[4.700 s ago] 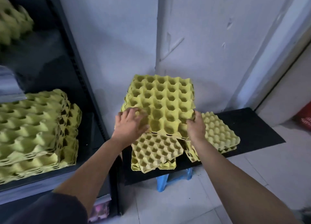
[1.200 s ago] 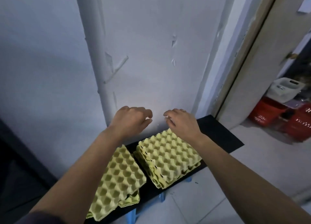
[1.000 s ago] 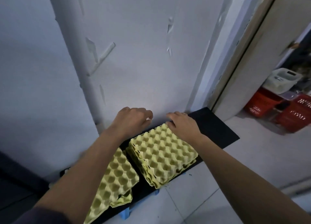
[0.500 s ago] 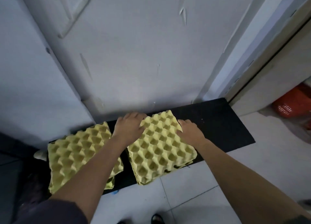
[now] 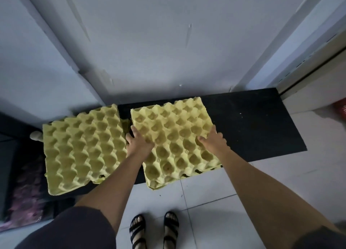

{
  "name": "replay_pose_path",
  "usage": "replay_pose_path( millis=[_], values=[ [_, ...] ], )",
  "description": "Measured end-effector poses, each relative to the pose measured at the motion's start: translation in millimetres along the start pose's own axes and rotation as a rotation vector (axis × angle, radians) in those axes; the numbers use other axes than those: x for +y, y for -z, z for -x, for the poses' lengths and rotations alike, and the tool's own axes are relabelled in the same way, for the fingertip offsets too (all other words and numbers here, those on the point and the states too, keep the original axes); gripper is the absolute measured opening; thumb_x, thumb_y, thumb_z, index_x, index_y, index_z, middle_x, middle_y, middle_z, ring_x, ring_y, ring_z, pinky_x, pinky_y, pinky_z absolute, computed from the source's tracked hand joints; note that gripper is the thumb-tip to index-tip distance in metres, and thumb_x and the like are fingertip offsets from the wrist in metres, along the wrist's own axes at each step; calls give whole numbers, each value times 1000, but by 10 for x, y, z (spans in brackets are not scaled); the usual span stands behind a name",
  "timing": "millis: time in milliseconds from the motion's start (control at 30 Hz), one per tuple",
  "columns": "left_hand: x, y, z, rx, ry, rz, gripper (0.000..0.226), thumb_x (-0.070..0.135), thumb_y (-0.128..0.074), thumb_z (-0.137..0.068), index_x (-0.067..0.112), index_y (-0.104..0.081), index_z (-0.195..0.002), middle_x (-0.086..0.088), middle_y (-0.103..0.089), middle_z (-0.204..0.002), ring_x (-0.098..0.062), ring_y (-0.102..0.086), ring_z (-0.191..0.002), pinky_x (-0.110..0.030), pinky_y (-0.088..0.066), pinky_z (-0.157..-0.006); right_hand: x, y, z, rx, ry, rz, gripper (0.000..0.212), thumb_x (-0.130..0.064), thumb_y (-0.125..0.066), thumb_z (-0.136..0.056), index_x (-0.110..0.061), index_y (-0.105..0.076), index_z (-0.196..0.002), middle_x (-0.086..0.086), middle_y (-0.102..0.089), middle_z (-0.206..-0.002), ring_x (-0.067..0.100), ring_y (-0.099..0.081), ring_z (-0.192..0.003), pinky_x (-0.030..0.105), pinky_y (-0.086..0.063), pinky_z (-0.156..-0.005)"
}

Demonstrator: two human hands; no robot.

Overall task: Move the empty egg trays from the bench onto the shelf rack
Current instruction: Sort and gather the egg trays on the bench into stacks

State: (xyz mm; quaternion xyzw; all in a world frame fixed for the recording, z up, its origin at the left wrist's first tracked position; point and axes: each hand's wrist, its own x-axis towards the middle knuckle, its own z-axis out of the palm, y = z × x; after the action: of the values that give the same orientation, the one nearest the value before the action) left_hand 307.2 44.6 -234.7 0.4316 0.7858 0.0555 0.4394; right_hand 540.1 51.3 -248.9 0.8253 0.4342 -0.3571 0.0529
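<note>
Two stacks of yellow-green pulp egg trays lie on a low black bench (image 5: pixel 258 121) against the white wall. The right stack (image 5: pixel 174 129) sits near the bench's middle and overhangs its front edge. My left hand (image 5: pixel 139 142) grips its left edge, fingers curled under. My right hand (image 5: pixel 213 141) grips its right edge, thumb lying on top. The left stack (image 5: pixel 80 147) lies untouched beside my left forearm. The shelf rack is out of view.
The bench's right half is bare black board. White floor tiles run in front, with my sandalled feet (image 5: pixel 153 230) on them. A dark cabinet edge (image 5: pixel 11 151) stands at far left, a door frame (image 5: pixel 299 48) and a red object (image 5: pixel 341 108) at far right.
My view has tilted down from the wall to the bench and floor. Both hands dropped from above the right stack to its side edges and closed on it.
</note>
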Motion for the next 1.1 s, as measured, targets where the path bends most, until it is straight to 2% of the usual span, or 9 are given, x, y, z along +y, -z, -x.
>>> replay_pose_path(
  millis=[100,200,267,367,667,800,967,1033,1100],
  values=[
    [-39,-81,-100,-29,135,225,96,23,-64,-85,15,7,-148,-19,-30,-144,-38,-38,-127,-43,-37,-98,2,-42,-89,13,-100,-151,97,-57,-59,-84,-23,2,-151,17,-25,-150,41,-31,-133,56,-31,-106],
    [-15,-86,-109,14,154,273,78,26,-64,-82,13,-17,-144,-18,-39,-136,-39,-45,-118,-44,-41,-94,9,-36,-80,40,-123,-118,85,-50,-66,-81,-17,-20,-146,17,-37,-139,39,-40,-124,53,-38,-102],
    [35,3,-99,70,113,300,77,31,-66,-80,14,-23,-141,-17,-40,-136,-39,-46,-117,-46,-41,-98,-5,3,-28,88,-118,-121,66,-38,-65,-84,-16,-32,-136,16,-41,-132,39,-42,-120,51,-39,-99],
    [184,244,-32,105,14,240,90,38,-70,-78,19,-15,-146,-14,-31,-142,-37,-38,-126,-47,-36,-101,-78,68,120,118,-103,-165,51,-32,-61,-85,-16,-37,-127,15,-46,-125,37,-46,-114,48,-42,-95],
    [518,1232,511,199,-222,81,91,42,-68,-78,17,-13,-146,-17,-29,-145,-38,-33,-131,-52,-33,-105,-480,493,988,278,-3,-360,49,-31,-64,-81,-15,-38,-119,13,-51,-111,29,-56,-85,39,-50,-73],
    [591,1645,831,260,-317,31,89,42,-65,-81,19,-9,-147,-16,-31,-146,-38,-34,-131,-52,-32,-105,-624,659,1404,366,126,-391,46,-35,-59,-85,-13,-38,-120,10,-54,-105,24,-51,-78,33,-40,-65],
    [574,2121,1210,289,-433,38,86,40,-61,-84,22,-5,-147,-16,-35,-144,-39,-38,-128,-52,-36,-103,-814,822,1913,496,249,-435,36,-29,-56,-88,-16,-44,-119,-2,-51,-86,21,-50,-77,31,-38,-66],
    [546,2297,1437,328,-509,4,83,41,-58,-85,23,-6,-147,-15,-32,-146,-39,-37,-128,-53,-34,-104,-882,862,2088,537,304,-494,37,-30,-58,-88,-18,-44,-120,0,-57,-92,26,-58,-88,33,-42,-71],
    [476,2443,1777,514,-586,-204,76,45,-53,-87,25,-11,-146,-12,-22,-150,-38,-28,-133,-52,-28,-106,-939,897,2277,562,362,-546,47,-31,-58,-88,-19,-41,-131,6,-62,-110,31,-58,-104,36,-43,-80]
  ],
)
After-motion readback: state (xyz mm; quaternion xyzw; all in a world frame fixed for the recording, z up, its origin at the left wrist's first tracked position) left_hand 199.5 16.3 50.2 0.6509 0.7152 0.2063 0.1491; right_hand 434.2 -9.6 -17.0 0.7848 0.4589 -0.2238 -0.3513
